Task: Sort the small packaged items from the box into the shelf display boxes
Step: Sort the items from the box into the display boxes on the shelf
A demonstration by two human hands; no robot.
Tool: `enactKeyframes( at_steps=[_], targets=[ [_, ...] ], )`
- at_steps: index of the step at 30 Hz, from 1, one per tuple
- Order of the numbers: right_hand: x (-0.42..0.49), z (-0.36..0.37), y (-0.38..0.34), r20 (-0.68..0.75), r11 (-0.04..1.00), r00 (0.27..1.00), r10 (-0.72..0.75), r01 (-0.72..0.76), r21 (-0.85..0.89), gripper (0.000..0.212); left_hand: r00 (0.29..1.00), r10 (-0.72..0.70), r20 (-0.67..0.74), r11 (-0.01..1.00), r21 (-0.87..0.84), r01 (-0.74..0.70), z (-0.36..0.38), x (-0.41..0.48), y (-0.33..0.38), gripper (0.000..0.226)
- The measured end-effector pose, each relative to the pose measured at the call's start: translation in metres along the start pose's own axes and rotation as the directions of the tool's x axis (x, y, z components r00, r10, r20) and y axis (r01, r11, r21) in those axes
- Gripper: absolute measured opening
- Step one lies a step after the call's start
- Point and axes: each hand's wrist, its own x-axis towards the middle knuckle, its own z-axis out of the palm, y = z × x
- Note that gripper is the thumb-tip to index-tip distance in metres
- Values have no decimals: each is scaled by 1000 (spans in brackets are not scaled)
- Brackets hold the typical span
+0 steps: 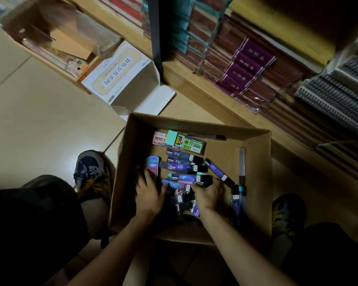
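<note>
Lying in the box (pixel 128 172), purple packets (pixel 180 167), long axes mostly left-right.

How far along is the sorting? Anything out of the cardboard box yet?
Early. Done: nothing visible; the white box by the shelf stands open, no packs showing inside. In hand: both hands are in the cardboard box, right hand curled round purple packs, left hand blurred beside a blue pack. Left: the whole pile, including a green pack.
</note>
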Motion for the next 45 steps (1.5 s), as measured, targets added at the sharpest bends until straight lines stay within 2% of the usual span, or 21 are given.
enactKeyframes(
  at_steps=[7, 11, 13, 15, 18, 22, 25, 28, 31, 34, 37, 40, 43, 45],
  targets=[
    [1, -8, 6, -13, 999, 1000, -17, 18, 47, 64, 998, 19, 53, 998, 59, -22, 19, -12, 3, 89],
    [6, -21, 8, -62, 1000, 998, -10, 9, -23, 60, 989, 96, 111, 994, 43, -101, 20, -19, 7, 84],
    [8, -24, 10, -50, 1000, 999, 6, -5, 9, 62, 989, 127, 74, 992, -17, -126, 16, -20, 7, 73],
    [8, -24, 9, -47, 999, 999, 11, -9, 45, 62, 991, 125, -57, 985, -116, -131, 8, -18, 6, 54],
    [10, -18, 3, -80, 994, 995, 63, -55, 96, 58, 983, 21, -182, 957, -281, -72, -2, -8, 6, 34],
    [17, -19, -7, -84, 979, 987, 140, -126, 159, 54, 975, -140, -173, 892, -448, 48, -6, 7, 8, 29],
    [21, -23, -5, 13, 985, 996, 91, -92, 144, 44, 965, -198, -174, 846, -527, 79, -2, 11, 8, 30],
    [19, -24, -3, 90, 989, 996, 20, -33, 147, 38, 957, -231, -177, 789, -610, 78, 3, 11, 10, 21],
    [18, -27, -2, 209, 976, 978, 17, -62, 210, 38, 946, -293, -141, 751, -646, 136, 6, 14, 13, 26],
    [22, -35, 2, 303, 952, 953, 27, -116, 282, 37, 947, -310, -81, 752, -630, 192, 5, 20, 13, 44],
    [26, -43, 8, 300, 942, 954, -1, -100, 321, 32, 968, -248, -42, 806, -564, 182, 4, 24, 10, 41],
    [30, -51, 9, 307, 937, 952, -11, -97, 334, 28, 983, -172, -67, 887, -445, 125, 6, 23, 9, 34],
    [33, -58, 4, 306, 927, 951, -36, -83, 365, 14, 983, -127, -134, 949, -304, 82, 5, 19, 11, 32],
    [36, -64, -1, 290, 921, 955, -53, -66, 383, 7, 974, -76, -212, 951, -308, 8, 0, 14, 13, 27]
  ],
)
